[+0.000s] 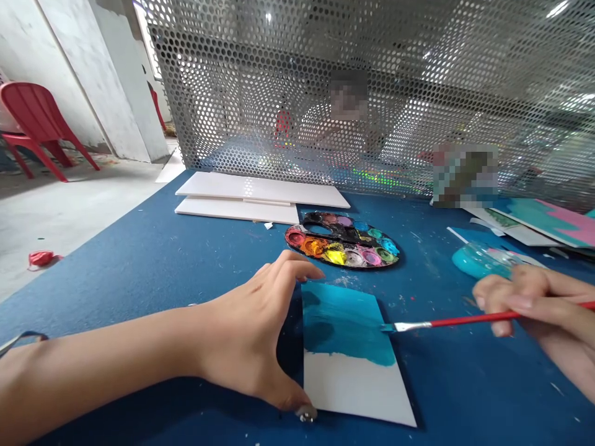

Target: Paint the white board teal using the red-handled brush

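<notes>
A small white board [356, 384] lies flat on the blue table, its upper part covered in turquoise paint and its lower part bare white. My left hand [260, 322] spans its left side, thumb at the lower corner and curled fingers at the upper corner, holding it by the edge. In my right hand [520, 303] is a paintbrush [460, 319] with a red handle and silver ferrule. Its turquoise-coated bristles touch the board's right edge. Beyond the board sits an oval black paint palette [344, 234] with wells of several colours.
A clear cup of turquoise liquid [481, 260] stands behind my right hand. White boards [260, 189] are stacked at the back left, and painted sheets [553, 217] lie at the right. A perforated metal screen [260, 80] borders the table [153, 260]; a person shows through it. A red chair [39, 118] stands left.
</notes>
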Motion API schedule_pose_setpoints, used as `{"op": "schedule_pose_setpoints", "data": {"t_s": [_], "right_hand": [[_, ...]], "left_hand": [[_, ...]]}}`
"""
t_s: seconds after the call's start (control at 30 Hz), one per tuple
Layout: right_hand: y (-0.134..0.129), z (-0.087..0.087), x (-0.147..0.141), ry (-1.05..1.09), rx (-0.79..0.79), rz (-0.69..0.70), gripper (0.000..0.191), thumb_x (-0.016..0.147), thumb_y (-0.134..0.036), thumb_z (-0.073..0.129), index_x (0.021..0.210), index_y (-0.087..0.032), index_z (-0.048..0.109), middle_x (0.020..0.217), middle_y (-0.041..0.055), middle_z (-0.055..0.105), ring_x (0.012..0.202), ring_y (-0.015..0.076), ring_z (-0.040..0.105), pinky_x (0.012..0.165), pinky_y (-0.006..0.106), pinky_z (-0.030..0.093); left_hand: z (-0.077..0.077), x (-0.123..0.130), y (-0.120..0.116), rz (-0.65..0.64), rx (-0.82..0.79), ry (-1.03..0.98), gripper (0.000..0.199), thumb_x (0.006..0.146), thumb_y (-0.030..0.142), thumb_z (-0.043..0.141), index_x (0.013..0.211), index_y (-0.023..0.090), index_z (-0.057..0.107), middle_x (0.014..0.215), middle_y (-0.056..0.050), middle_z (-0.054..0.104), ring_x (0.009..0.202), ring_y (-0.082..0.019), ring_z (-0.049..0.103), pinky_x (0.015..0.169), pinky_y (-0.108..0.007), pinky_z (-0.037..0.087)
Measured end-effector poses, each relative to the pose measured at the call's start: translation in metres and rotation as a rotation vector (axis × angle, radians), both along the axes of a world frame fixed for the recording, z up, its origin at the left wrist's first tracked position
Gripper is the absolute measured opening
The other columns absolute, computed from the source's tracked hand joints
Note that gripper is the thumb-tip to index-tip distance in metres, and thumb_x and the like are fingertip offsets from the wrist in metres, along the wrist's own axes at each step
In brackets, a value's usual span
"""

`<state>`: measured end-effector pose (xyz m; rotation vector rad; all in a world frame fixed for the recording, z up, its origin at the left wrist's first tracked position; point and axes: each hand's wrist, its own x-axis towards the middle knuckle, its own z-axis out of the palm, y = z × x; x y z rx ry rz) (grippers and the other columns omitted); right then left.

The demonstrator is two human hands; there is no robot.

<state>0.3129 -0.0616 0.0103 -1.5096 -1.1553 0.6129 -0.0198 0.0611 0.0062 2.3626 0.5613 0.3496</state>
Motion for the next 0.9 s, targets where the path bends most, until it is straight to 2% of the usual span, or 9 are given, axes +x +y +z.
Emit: {"op": "schedule_pose_setpoints", "data": {"t_s": [0.07,0.13,0.3,0.43,0.53,0.6,0.77,0.9], "right_hand": [[0.0,0.003,0.0,0.04,0.012,-0.01,0.033,0.083,-0.04,0.078,0.056,-0.03,0.062,0.061,0.0034,0.056,0.074,0.0253,0.054,0.067,0.037,0.049],[0.007,0.008,-0.013,0.058,0.013,0.012,0.032,0.082,-0.042,0.08,0.058,-0.03,0.063,0.065,0.0028,0.06,0.075,0.024,0.056,0.068,0.035,0.05],[0.032,0.013,-0.061,0.051,-0.017,0.175,0.036,0.08,-0.052,0.082,0.06,-0.027,0.063,0.067,0.0005,0.065,0.075,0.022,0.06,0.073,0.034,0.046],[0.044,0.009,-0.071,0.063,-0.048,0.265,0.038,0.081,-0.055,0.081,0.065,-0.027,0.062,0.069,-0.0007,0.067,0.08,0.0228,0.062,0.08,0.036,0.045],[0.045,0.004,-0.067,0.054,-0.075,0.277,0.039,0.082,-0.055,0.08,0.064,-0.027,0.061,0.07,-0.0007,0.068,0.081,0.0228,0.062,0.082,0.036,0.045],[0.041,0.003,-0.061,0.038,-0.088,0.252,0.039,0.082,-0.056,0.08,0.063,-0.027,0.062,0.069,-0.0004,0.068,0.08,0.023,0.061,0.08,0.035,0.044],[0.021,0.0,-0.03,0.015,-0.05,0.069,0.038,0.075,-0.053,0.083,0.054,-0.028,0.063,0.063,0.0027,0.062,0.075,0.0252,0.057,0.071,0.038,0.047],[0.005,0.0,0.0,0.017,-0.034,-0.021,0.035,0.079,-0.046,0.081,0.053,-0.03,0.063,0.062,0.0045,0.059,0.075,0.0266,0.055,0.068,0.038,0.048]], "left_hand": [[0.001,0.0,-0.001,0.008,-0.015,0.005,0.103,0.049,0.046,0.094,0.126,0.026,0.03,0.134,-0.016,0.042,0.121,-0.044,0.053,0.095,-0.066,0.052],[0.003,-0.001,-0.002,0.012,-0.014,-0.002,0.102,0.049,0.046,0.094,0.126,0.025,0.03,0.133,-0.016,0.043,0.12,-0.043,0.053,0.096,-0.066,0.052],[0.002,-0.002,-0.004,0.026,0.004,-0.018,0.104,0.047,0.046,0.095,0.127,0.025,0.031,0.132,-0.016,0.044,0.117,-0.043,0.056,0.095,-0.065,0.053],[0.0,-0.001,-0.004,0.012,0.019,-0.056,0.1,0.05,0.052,0.093,0.124,0.025,0.032,0.13,-0.015,0.047,0.115,-0.041,0.058,0.098,-0.064,0.052],[0.0,0.0,-0.003,-0.007,0.034,-0.066,0.097,0.054,0.053,0.091,0.125,0.024,0.032,0.128,-0.014,0.047,0.113,-0.039,0.058,0.099,-0.063,0.052],[0.0,0.0,-0.003,-0.001,0.044,-0.052,0.102,0.051,0.051,0.094,0.126,0.024,0.031,0.131,-0.015,0.046,0.115,-0.04,0.057,0.1,-0.063,0.052],[-0.001,-0.001,-0.002,-0.005,0.044,-0.045,0.105,0.05,0.05,0.094,0.129,0.025,0.029,0.134,-0.016,0.044,0.119,-0.042,0.056,0.1,-0.063,0.052],[0.0,-0.001,-0.003,-0.001,0.027,-0.029,0.104,0.049,0.049,0.095,0.127,0.025,0.03,0.132,-0.016,0.044,0.118,-0.043,0.056,0.097,-0.064,0.053]]}}
